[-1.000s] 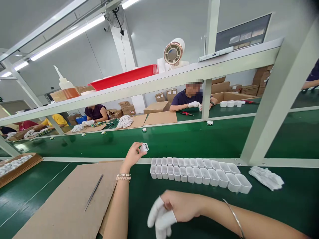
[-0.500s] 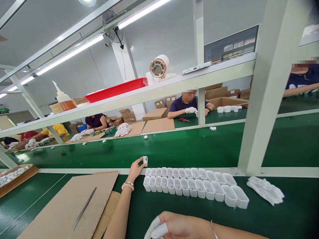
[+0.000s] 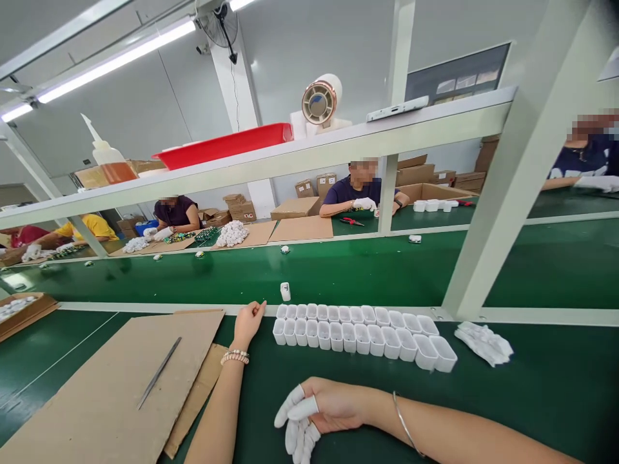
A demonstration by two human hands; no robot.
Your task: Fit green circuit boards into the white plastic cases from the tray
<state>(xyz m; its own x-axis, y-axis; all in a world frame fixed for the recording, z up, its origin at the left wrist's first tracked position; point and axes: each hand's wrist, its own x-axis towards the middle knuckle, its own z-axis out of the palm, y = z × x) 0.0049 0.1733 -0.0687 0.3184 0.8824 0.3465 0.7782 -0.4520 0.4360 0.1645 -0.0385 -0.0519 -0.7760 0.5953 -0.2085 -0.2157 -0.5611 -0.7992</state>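
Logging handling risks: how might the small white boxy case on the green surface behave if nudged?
The small white boxy case would probably tip easily, standing taller than wide. Its squared sides should keep it from rolling; its small size suggests little weight.

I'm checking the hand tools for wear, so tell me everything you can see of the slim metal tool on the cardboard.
The slim metal tool looks like tweezers: grey, dully shiny, long, narrow and straight, tapering to a point at the near end. It lies slantwise on the brown cardboard, its far end angled towards the left hand, which does not touch it. Fine wear is too small to tell.
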